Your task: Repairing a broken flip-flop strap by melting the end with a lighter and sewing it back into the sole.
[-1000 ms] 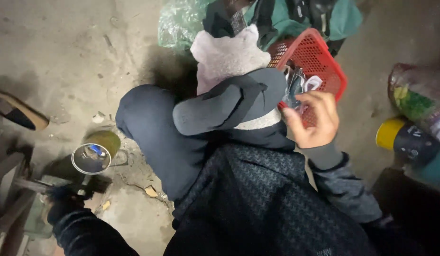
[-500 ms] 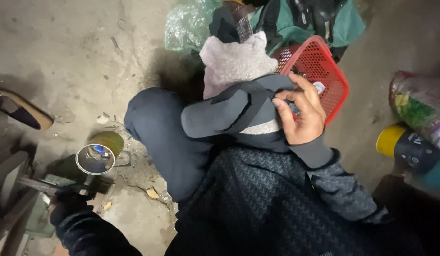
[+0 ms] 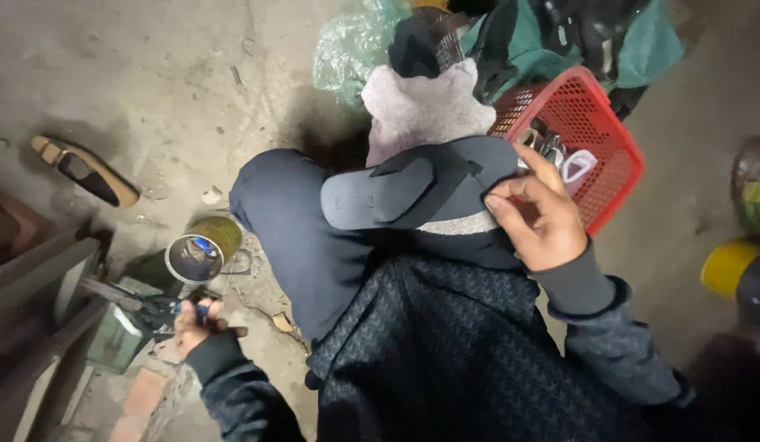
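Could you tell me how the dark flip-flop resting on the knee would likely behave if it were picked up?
The flip-flop looks thin and foam-like, so probably light and bendy. Its strap offers an easy grip. It rests on the knee, steadied by the right hand, so it might slide off.

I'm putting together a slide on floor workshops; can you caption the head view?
Seated person's right hand steadies a dark flip-flop on the knee, left hand grips a tool by a tin.
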